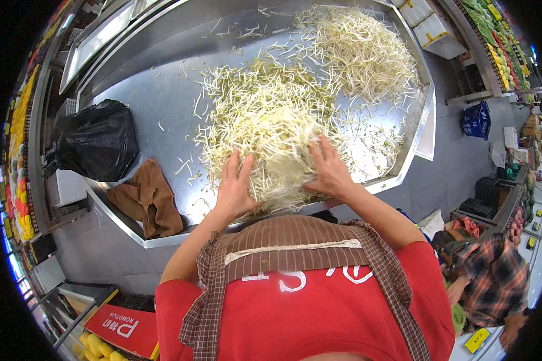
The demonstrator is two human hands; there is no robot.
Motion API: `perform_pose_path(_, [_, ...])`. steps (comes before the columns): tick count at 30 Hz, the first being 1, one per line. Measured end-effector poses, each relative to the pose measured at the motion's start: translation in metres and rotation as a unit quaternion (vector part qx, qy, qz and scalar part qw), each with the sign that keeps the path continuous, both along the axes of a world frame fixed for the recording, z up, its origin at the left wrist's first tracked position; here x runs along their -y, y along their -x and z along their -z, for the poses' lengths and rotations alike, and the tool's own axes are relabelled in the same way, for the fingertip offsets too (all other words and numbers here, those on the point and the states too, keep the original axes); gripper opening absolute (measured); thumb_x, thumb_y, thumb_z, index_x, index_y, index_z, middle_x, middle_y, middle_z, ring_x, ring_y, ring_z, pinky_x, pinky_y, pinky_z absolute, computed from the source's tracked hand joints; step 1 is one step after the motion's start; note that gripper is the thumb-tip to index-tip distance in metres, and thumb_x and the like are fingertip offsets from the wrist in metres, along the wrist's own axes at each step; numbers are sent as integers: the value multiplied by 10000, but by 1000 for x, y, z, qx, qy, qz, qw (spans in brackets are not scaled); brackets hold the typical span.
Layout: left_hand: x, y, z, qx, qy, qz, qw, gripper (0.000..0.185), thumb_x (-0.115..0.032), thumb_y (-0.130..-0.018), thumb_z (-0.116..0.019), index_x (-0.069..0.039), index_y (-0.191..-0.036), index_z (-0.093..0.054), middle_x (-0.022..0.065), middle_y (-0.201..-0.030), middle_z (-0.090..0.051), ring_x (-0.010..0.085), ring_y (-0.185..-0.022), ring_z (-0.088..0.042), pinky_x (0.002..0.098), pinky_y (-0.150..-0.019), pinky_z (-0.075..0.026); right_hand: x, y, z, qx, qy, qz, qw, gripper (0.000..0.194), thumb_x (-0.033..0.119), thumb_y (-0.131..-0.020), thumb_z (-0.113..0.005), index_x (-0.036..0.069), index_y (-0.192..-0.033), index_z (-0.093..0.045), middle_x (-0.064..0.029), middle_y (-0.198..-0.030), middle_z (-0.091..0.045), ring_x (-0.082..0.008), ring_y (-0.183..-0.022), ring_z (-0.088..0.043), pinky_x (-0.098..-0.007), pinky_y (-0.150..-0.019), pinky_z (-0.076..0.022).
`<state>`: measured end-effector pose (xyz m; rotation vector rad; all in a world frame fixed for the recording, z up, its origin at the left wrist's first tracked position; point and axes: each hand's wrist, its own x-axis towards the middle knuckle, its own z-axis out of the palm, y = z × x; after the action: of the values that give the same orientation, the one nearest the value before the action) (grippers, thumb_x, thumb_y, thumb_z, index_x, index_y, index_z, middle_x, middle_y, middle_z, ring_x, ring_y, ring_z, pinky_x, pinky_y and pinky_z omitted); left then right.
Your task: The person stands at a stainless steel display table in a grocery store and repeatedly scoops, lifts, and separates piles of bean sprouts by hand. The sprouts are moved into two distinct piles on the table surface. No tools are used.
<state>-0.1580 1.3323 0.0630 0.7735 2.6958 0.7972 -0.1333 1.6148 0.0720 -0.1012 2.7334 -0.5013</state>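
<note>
A heap of bean sprouts [271, 104] lies in the middle of a stainless steel tray table [162, 99]. At the heap's near left side is my left hand [235, 187], fingers spread and touching the sprouts. My right hand [329, 169] presses against the near right side, its fingers apart. Between the two hands the sprouts look blurred. A second pile of bean sprouts [366, 54] sits at the far right of the table. Loose sprouts and small husks [375, 149] are scattered near the right edge.
A black plastic bag [92, 140] and a crumpled brown cloth [149, 201] lie at the table's left. The raised metal rim [415, 140] runs around it. Beyond stand white foam boxes [438, 36] and a blue shopping basket [475, 119]. A person in a plaid shirt [492, 280] is at lower right.
</note>
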Motion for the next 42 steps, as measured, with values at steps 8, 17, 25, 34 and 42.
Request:
perform_pose_path(8, [-58,73,-58,-62,-126,58,988,632,-101,-682,-754,-87,-1269,-520,214,-1387,-412,407,-1207,-483,447,-1003,-432,38,79,-49,-173,222,-51,958,598,139,-698,-760,96,-1245,-523,-179,-1199,-549,-348,-1075,-583,-421,-819,-530])
perform_pose_path(17, [-52,179,-42,256,-192,-102,942,602,-407,-884,-644,-86,-1372,-497,145,-1330,-537,249,-1185,-533,369,-1008,-419,-5,172,-56,25,108,-2,994,818,555,-830,-625,117,-1468,-357,-240,-1439,-422,-373,-1302,-456,-429,-1079,-379])
perform_pose_path(25, [-38,108,-27,172,-7,-20,985,822,-565,-765,-705,-136,-1412,-435,265,-1470,-302,398,-1356,-338,467,-1094,-334,10,109,-6,152,150,72,974,912,644,-852,-538,131,-1526,-201,-291,-1531,-183,-471,-1412,-194,-535,-1131,-263])
perform_pose_path(34, [-47,50,-29,53,-148,-95,983,743,-163,-676,-747,-96,-1345,-432,227,-1375,-364,395,-1292,-376,476,-1056,-360,37,54,-20,-84,254,86,960,812,331,-695,-788,50,-1366,-429,-258,-1274,-443,-414,-1190,-467,-467,-987,-417])
perform_pose_path(42, [-66,109,-116,61,-282,-74,955,637,-60,-682,-706,-35,-1286,-503,138,-1195,-537,253,-1145,-514,360,-971,-432,21,124,-120,-197,315,-32,928,607,258,-733,-740,43,-1258,-527,-209,-1100,-562,-363,-1062,-556,-416,-922,-462])
